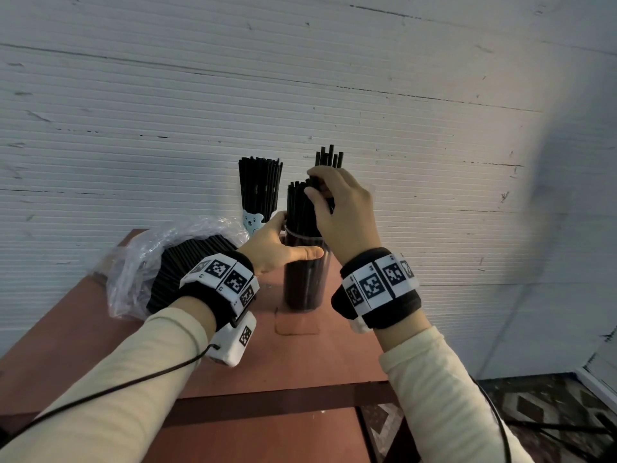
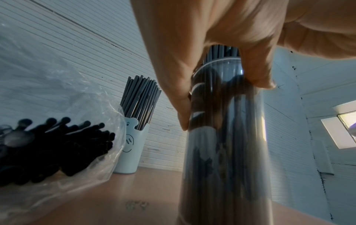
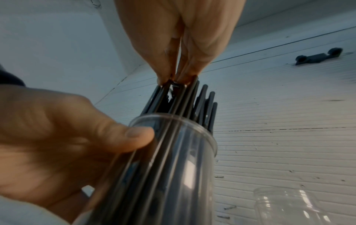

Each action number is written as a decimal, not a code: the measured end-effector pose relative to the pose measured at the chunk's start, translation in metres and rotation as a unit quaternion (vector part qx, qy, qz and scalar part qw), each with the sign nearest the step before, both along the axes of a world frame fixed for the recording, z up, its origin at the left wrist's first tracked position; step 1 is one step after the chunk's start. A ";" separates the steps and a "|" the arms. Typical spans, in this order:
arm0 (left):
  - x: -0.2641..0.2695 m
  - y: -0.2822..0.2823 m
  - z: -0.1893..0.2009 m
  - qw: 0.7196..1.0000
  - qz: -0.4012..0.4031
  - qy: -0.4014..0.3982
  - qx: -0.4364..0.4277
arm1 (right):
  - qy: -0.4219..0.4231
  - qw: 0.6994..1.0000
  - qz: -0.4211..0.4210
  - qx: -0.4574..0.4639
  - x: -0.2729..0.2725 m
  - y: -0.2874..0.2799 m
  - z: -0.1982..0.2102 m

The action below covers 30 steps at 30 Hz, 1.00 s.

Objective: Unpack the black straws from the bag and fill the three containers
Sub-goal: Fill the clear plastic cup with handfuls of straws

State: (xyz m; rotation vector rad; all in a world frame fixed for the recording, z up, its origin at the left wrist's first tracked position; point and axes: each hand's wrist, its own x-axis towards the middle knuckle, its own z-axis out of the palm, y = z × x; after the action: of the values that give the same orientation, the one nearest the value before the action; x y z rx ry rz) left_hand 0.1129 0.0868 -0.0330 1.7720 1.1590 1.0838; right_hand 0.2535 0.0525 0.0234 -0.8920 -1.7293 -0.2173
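On the reddish-brown table (image 1: 300,369), from left to right: a clear plastic bag (image 1: 133,262) lies on its side at the left edge, its mouth open toward the containers, with a bundle of loose black straws (image 1: 177,272) inside. Just right of the bag, against the white ribbed wall (image 1: 167,95), stands a pale blue bear-face cup (image 2: 133,146) packed with upright straws. At centre stands a tall clear cylindrical container (image 1: 305,279), also full of upright straws. The left hand (image 1: 277,245) grips this container near its rim, thumb across the front and fingers wrapped behind. The right hand (image 1: 344,212) reaches over the top, its fingertips (image 3: 169,76) closed narrowly on the upper ends of several straws (image 3: 181,97) that stand in the container. Farther right, seen only in the right wrist view, a clear jar (image 3: 289,205) stands with nothing visible inside.
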 end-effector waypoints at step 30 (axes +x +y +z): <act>-0.004 -0.005 0.003 0.999 -0.009 0.039 -0.024 | 0.018 0.980 -0.074 -0.183 0.013 -0.015 0.006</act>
State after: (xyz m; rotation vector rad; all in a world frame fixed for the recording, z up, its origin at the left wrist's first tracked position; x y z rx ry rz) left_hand 0.1088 0.0823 -0.0303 1.7977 1.2039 0.9755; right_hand 0.2666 0.0380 0.0290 -1.2867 -1.6983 0.0229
